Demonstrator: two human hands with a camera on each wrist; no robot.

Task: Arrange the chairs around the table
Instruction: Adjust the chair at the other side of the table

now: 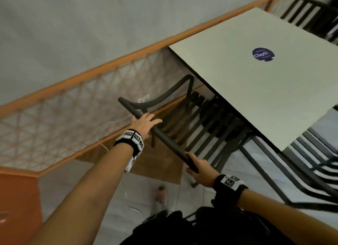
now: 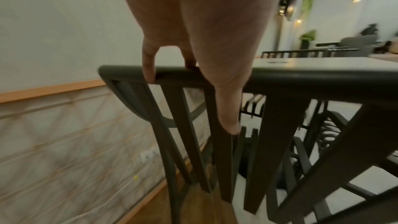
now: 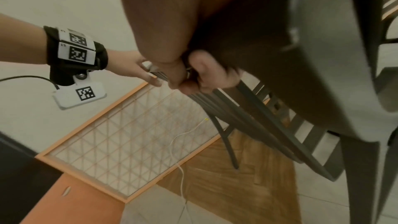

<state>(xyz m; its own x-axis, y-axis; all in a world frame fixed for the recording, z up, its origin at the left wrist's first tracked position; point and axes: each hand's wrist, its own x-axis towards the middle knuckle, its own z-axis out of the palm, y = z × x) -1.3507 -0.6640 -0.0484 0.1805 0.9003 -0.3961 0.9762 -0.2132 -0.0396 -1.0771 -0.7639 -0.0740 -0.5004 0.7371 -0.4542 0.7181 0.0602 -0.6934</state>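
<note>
Black slatted chair (image 1: 193,120) sits centre frame in the head view, seat tucked partly under the near-left edge of the pale worktop (image 1: 256,83). We see its top rail (image 1: 164,136) running diagonally from centre-left down toward centre, with a curved armrest (image 1: 164,94) just above the left hand.

Left hand (image 1: 144,123) lies over the upper end of the rail; in the left wrist view the fingers (image 2: 148,67) hook over the rail (image 2: 301,77) while the thumb (image 2: 228,108) hangs down the near side along a slat, so this grip is wrapped on the chair. Right hand (image 1: 198,169) grasps the lower end of the same rail, fingers curled round it (right wrist view confirms, fingers (image 3: 206,74) clenched on the bar, though blurred). Both wrists carry black bands with white tag markers (image 1: 134,137).

Worktop fills the upper right of the head view, with a round dark blue sticker (image 1: 263,54) on it. A second black chair (image 1: 307,8) stands at the far side, top right corner; more dark slats (image 1: 314,156) show at the right edge, below the worktop corner.

Left half of the frame: orange-framed lattice panel (image 1: 64,113) along the wall, a white cable (image 1: 104,133) trailing beside it. Floor is part wood pattern (image 1: 164,164), part pale tile (image 1: 142,191).
</note>
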